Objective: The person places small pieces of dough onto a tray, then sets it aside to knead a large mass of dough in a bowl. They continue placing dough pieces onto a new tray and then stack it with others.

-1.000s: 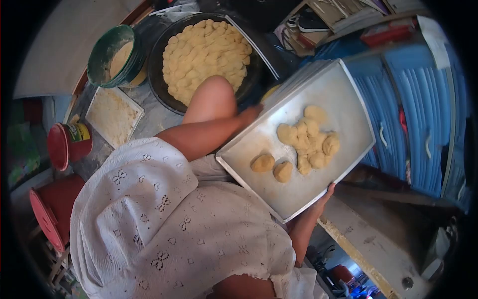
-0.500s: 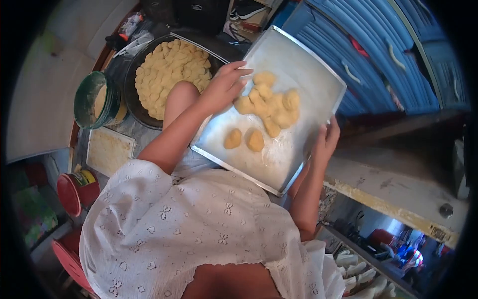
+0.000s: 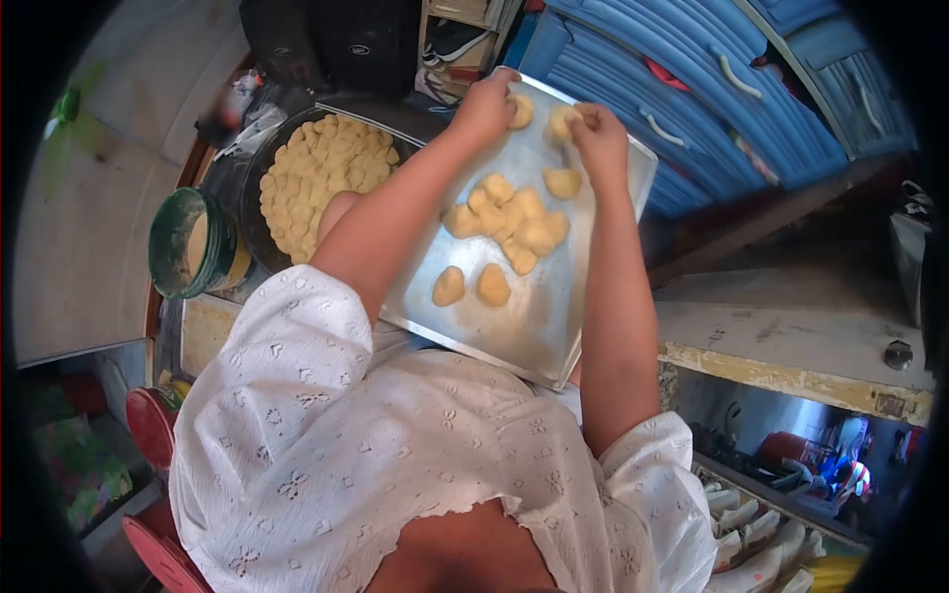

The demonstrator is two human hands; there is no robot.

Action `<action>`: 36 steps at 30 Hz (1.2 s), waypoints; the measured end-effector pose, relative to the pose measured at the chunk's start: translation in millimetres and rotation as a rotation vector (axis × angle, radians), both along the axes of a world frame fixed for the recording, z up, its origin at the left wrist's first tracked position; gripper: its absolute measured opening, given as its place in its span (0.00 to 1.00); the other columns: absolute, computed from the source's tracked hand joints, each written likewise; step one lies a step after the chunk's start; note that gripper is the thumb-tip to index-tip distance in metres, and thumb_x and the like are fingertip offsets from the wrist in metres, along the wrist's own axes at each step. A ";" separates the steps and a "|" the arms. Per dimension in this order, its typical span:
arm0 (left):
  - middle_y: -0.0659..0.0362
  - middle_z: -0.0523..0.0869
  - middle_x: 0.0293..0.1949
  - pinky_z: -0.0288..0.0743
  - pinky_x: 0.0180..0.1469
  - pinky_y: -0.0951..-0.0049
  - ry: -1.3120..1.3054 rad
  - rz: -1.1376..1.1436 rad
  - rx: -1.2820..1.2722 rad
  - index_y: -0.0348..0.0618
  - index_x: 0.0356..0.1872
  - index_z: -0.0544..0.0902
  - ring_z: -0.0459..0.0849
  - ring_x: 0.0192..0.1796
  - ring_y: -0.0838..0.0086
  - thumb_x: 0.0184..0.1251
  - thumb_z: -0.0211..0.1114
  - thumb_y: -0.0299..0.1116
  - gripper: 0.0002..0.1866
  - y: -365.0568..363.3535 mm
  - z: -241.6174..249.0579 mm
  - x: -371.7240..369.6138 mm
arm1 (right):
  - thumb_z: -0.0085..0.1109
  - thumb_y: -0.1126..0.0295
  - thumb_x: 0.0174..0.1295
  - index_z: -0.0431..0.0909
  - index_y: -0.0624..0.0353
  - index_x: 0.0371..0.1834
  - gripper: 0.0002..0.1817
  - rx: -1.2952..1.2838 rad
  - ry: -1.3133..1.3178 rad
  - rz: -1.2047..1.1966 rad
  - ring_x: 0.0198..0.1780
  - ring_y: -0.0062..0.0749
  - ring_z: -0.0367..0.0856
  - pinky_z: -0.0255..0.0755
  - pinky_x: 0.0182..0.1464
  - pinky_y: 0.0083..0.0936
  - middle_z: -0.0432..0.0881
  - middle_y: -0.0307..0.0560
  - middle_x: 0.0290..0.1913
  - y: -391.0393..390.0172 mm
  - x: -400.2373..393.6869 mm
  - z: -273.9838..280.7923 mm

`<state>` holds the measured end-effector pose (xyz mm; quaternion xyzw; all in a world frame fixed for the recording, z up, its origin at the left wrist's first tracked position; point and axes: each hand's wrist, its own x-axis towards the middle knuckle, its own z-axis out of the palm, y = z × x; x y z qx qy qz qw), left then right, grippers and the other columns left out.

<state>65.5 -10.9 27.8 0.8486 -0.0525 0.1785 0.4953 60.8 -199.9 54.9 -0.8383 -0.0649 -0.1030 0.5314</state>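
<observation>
A metal baking tray rests tilted across my lap, with yellowish dough pieces on it. My left hand is at the tray's far left corner, fingers curled against a dough piece that it partly hides. To its right, my right hand pinches another dough piece near the far edge. Just below that hand lies a single dough piece. A clump of several dough pieces sits mid-tray, and two separate ones, a left piece and a right piece, are nearer my body.
Left of the tray stands a wide dark pan heaped with dough pieces. Beside it are a green bucket and a red tub. Blue drawers rise at the far right, above a worn wooden shelf.
Both hands have moved to the tray's far end; my right hand left the right edge. Dough pieces from the clump now lie apart at that end.
</observation>
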 end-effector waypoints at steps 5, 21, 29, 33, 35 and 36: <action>0.47 0.77 0.51 0.73 0.53 0.61 -0.136 0.036 0.307 0.42 0.47 0.82 0.78 0.51 0.51 0.54 0.65 0.28 0.16 -5.8 -25.5 16.8 | 0.62 0.67 0.54 0.84 0.55 0.44 0.14 -0.513 -0.188 -0.068 0.43 0.49 0.80 0.74 0.48 0.37 0.82 0.54 0.41 18.7 23.9 -22.1; 0.53 0.77 0.55 0.63 0.61 0.55 -0.133 0.019 0.503 0.50 0.43 0.85 0.70 0.61 0.55 0.54 0.66 0.35 0.14 -28.7 -20.7 21.5 | 0.68 0.65 0.49 0.81 0.60 0.39 0.15 -0.114 0.064 -0.297 0.43 0.40 0.82 0.73 0.44 0.32 0.82 0.51 0.40 -17.1 -21.1 12.0; 0.61 0.79 0.53 0.53 0.60 0.49 -0.201 -0.045 0.710 0.53 0.45 0.85 0.70 0.62 0.62 0.51 0.67 0.38 0.17 -46.4 -15.1 14.6 | 0.65 0.62 0.52 0.82 0.59 0.41 0.17 -0.522 -0.072 -0.084 0.43 0.42 0.81 0.73 0.46 0.35 0.82 0.52 0.40 -34.7 -43.1 14.9; 0.63 0.80 0.52 0.52 0.61 0.48 -0.094 -0.091 0.872 0.54 0.47 0.84 0.69 0.63 0.63 0.53 0.66 0.38 0.18 -56.9 -6.6 17.5 | 0.66 0.67 0.48 0.83 0.61 0.39 0.15 -0.245 0.427 0.436 0.37 0.34 0.81 0.74 0.42 0.28 0.83 0.51 0.34 -51.8 -92.3 -2.5; 0.62 0.81 0.50 0.53 0.60 0.47 -0.173 -0.050 0.801 0.54 0.47 0.84 0.70 0.62 0.63 0.54 0.65 0.37 0.17 -64.2 -3.0 11.7 | 0.66 0.68 0.48 0.83 0.61 0.38 0.14 -0.155 0.406 0.320 0.35 0.32 0.81 0.74 0.41 0.26 0.83 0.49 0.32 -63.7 -91.5 -4.1; 0.62 0.82 0.49 0.53 0.60 0.46 -0.245 -0.003 0.733 0.54 0.47 0.84 0.71 0.62 0.63 0.55 0.64 0.36 0.16 -66.9 -2.6 9.0 | 0.66 0.70 0.48 0.83 0.62 0.37 0.13 -0.062 0.386 0.213 0.33 0.30 0.80 0.74 0.39 0.24 0.83 0.48 0.30 -67.7 -91.0 -0.7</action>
